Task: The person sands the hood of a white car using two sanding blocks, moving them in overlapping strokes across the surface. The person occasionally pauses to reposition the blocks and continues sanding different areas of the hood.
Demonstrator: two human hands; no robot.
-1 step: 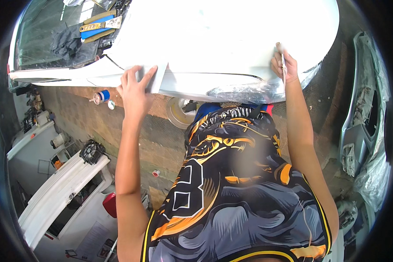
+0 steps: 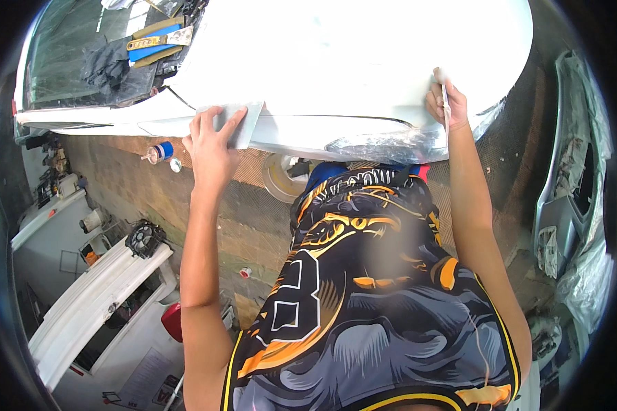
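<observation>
The white car body [image 2: 349, 75] stretches across the top of the view, with a dark panel gap along its near side. My left hand [image 2: 214, 140] lies over a thin grey rectangular sheet [image 2: 243, 130], thumb and fingers spread across it, holding it against the panel edge by the gap. Whether it is sandpaper cannot be made out. Farther right, by the front corner, my right hand [image 2: 449, 103] has its fingers closed around a thin pale flat piece [image 2: 447, 113], seen edge-on.
Clear film wraps the headlight area [image 2: 391, 142]. A putty knife [image 2: 159, 41] and a dark cloth [image 2: 105, 65] lie near the windscreen. Below stand a blue-labelled can [image 2: 160, 152] and a round tub [image 2: 281, 181]. A loose bumper [image 2: 569, 212] stands at right, white panels [image 2: 92, 312] at lower left.
My left hand has shifted very slightly left, and the grey sheet, blurred before, now shows wider beneath its fingers. The right hand has stayed in place.
</observation>
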